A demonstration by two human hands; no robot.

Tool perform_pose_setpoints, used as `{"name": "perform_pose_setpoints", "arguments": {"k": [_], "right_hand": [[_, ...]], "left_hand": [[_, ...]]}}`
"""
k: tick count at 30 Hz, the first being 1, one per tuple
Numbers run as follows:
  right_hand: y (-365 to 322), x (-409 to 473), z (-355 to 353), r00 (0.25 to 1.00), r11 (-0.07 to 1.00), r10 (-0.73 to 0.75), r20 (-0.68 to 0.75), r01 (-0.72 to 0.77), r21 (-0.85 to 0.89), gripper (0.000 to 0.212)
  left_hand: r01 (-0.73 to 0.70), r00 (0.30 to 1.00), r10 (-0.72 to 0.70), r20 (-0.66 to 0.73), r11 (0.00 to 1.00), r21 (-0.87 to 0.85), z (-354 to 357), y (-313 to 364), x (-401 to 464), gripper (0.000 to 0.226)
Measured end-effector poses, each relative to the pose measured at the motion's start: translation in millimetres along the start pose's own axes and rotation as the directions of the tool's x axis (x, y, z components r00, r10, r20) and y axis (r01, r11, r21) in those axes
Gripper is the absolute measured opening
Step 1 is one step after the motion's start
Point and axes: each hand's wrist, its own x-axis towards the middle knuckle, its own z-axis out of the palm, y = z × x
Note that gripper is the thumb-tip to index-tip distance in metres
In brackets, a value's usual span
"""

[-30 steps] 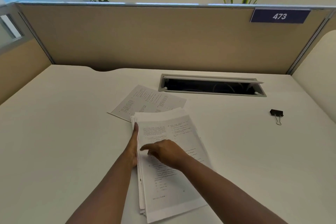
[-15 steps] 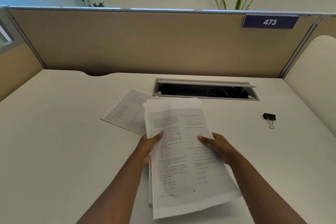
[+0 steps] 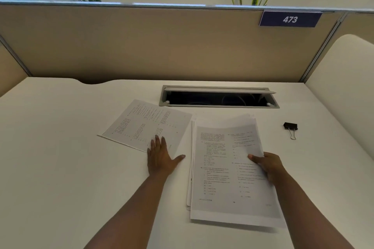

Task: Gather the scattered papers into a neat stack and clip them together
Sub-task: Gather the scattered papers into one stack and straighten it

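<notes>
A stack of printed papers (image 3: pixel 220 170) is held just above the white desk (image 3: pixel 60 157), its edges uneven on the left side. My right hand (image 3: pixel 267 164) grips the stack's right edge, thumb on top. A single printed sheet (image 3: pixel 141 123) lies flat and angled to the left of the stack. My left hand (image 3: pixel 160 157) rests flat with fingers spread on that sheet's near corner. A black binder clip (image 3: pixel 290 127) with silver handles lies on the desk to the right, apart from both hands.
An open cable slot (image 3: pixel 218 98) with a raised grey lid sits in the desk behind the papers. Beige partition walls (image 3: pixel 162 46) enclose the back and sides, with a 473 sign (image 3: pixel 290 19) at upper right. A cream panel (image 3: pixel 344 87) stands at the right.
My left hand has let go of the stack and moved left onto the single sheet. My right hand has carried the stack to the right, uncovering that sheet.
</notes>
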Motion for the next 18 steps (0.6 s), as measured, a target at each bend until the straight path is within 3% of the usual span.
{"name": "perform_pose_setpoints", "arguments": {"k": [3, 7, 11, 15, 18], "right_hand": [[0.5, 1.0, 2.0, 1.000, 1.000, -0.012, 0.009, 0.012, 0.003, 0.021], [2.2, 1.6, 3.0, 1.000, 1.000, -0.021, 0.014, 0.021, 0.016, 0.026], [5.7, -1.6, 4.9, 0.999, 0.999, -0.038, 0.002, 0.038, 0.029, 0.023], [7.9, -5.4, 6.4, 0.998, 0.998, -0.061, -0.021, 0.062, 0.028, 0.028], [8.7, -6.8, 6.8, 0.997, 0.997, -0.067, -0.027, 0.067, 0.026, 0.034]], "left_hand": [[-0.034, 0.999, 0.031, 0.027, 0.995, 0.092, -2.4, -0.8, 4.3, 0.085], [-0.020, 0.999, 0.023, -0.044, 0.998, 0.062, -8.9, -3.1, 2.5, 0.065], [-0.030, 0.966, 0.007, -0.258, 0.996, -0.085, -13.3, -8.9, -9.9, 0.041], [0.094, 0.933, -0.175, -0.314, 0.962, -0.255, -27.1, -16.3, -12.9, 0.028], [0.080, 0.906, -0.225, -0.359, 0.923, -0.377, -39.9, -22.3, -11.0, 0.028]]}}
